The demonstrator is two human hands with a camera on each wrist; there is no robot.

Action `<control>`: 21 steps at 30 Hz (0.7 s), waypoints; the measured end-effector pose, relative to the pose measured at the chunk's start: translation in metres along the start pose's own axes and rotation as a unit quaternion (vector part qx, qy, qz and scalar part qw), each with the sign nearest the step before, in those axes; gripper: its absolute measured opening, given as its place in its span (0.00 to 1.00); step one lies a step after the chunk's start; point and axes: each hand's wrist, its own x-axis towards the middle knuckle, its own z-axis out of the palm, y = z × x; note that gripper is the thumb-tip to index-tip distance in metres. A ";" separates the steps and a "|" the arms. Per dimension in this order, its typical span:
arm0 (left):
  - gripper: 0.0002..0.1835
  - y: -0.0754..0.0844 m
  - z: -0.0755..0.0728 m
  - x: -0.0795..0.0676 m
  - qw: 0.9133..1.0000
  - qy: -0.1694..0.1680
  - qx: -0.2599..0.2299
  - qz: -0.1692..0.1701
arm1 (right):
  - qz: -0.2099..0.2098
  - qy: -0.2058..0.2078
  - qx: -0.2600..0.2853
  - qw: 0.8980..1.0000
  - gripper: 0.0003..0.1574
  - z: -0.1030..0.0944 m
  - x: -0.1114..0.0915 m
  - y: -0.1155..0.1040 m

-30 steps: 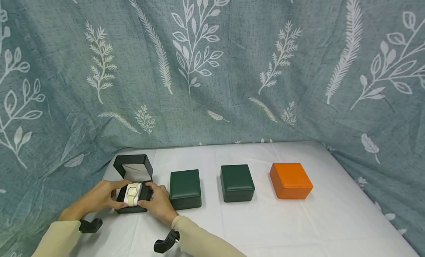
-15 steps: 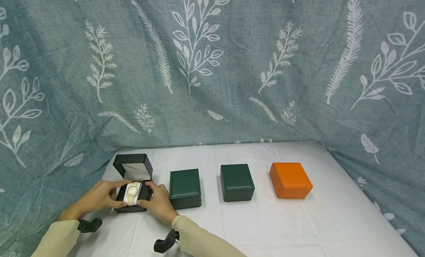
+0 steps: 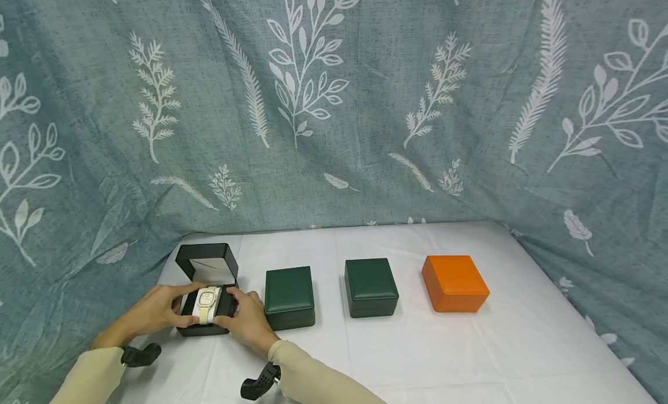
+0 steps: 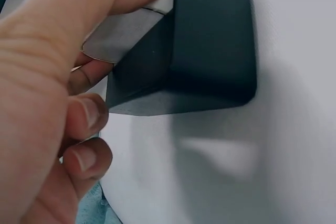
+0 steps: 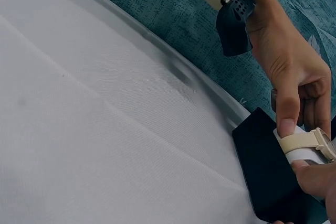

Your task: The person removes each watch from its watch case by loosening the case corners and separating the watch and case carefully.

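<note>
Open box (image 3: 206, 251): black outside, pale grey-white lining (image 3: 213, 272) in the lid. Watch (image 3: 206, 300): cream-yellow strap and case, pale dial; cushion (image 5: 306, 155) under it white. Two closed boxes, first (image 3: 289, 297) and second (image 3: 371, 286), both plain dark green. Last box (image 3: 455, 282): solid bright orange. Cloth (image 3: 407, 357) on the table plain white. Backdrop (image 3: 365, 108) mottled grey-teal, printed with white leafy sprigs and feather shapes. Sleeves (image 3: 323, 375) plain beige; wrist mounts (image 3: 141, 355) black.
</note>
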 end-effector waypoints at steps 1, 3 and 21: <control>0.41 0.000 0.000 -0.001 1.000 0.004 -0.003 -0.003 | 0.001 0.000 -0.001 1.000 0.41 0.000 0.000 0.000; 0.41 0.000 0.000 -0.002 1.000 0.013 -0.016 -0.008 | 0.002 0.000 -0.002 1.000 0.41 0.001 0.000 0.000; 0.41 -0.004 0.000 -0.008 0.993 0.067 -0.099 -0.020 | -0.006 0.014 -0.049 0.999 0.38 -0.006 -0.002 -0.018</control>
